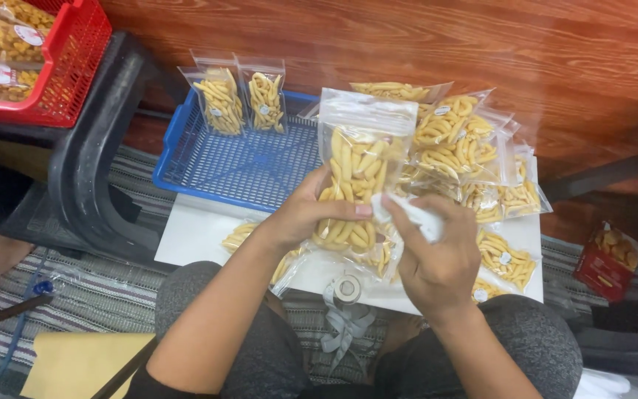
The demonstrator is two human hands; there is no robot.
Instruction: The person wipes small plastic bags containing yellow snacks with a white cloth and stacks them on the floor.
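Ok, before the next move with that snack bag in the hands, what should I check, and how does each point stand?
1. Left hand grips the clear snack bag: ok.
2. Bag upright, top strip up: ok.
3. Bag top sealed: cannot tell.
4. Right hand holds a white crumpled piece by the bag: ok.
5. Free space in the blue tray beside two standing bags: ok.
6. Tape roll near the hands: ok.
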